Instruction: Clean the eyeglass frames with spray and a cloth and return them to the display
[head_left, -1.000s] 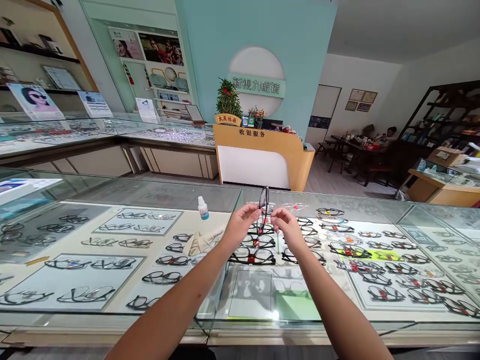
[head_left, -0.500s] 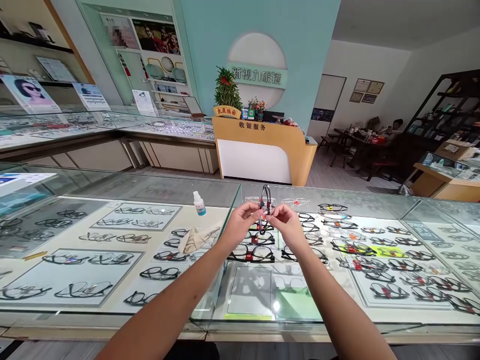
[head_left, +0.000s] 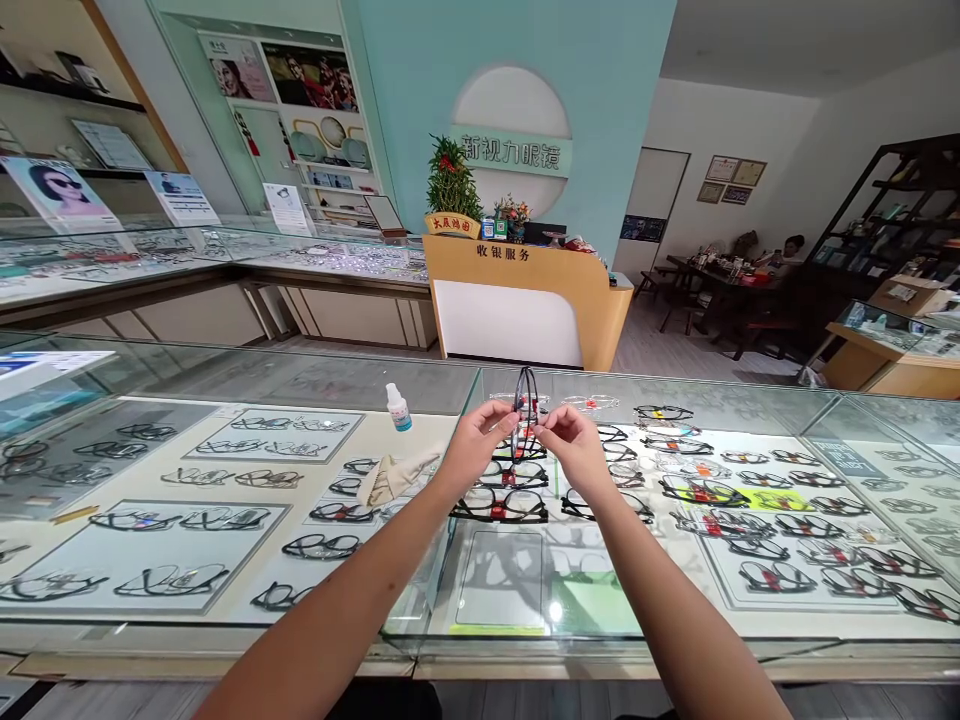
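A pair of dark-framed eyeglasses [head_left: 528,382] is held up on edge over the glass display case [head_left: 502,640]. My left hand [head_left: 478,438] pinches its left side between thumb and fingers. My right hand [head_left: 579,447] is closed at its right side, thumb and fingertips on the frame. Part of the eyeglasses overlaps the rows of frames beneath, so its lower edge is hard to make out. To the left of my hands lie a crumpled beige cloth [head_left: 391,480] and, farther back, a small white spray bottle [head_left: 398,410] with a blue lower part.
Rows of eyeglass frames [head_left: 776,578] fill the case to the right, and more frames [head_left: 172,580] lie on trays to the left. A wooden cashier counter [head_left: 600,310] stands beyond. Far right, a person [head_left: 789,255] is at a dark table.
The eyeglasses have turned slightly between my hands and shifted a little left, now showing more of the rims. Both hands keep their pinch; bottle and cloth stay put.
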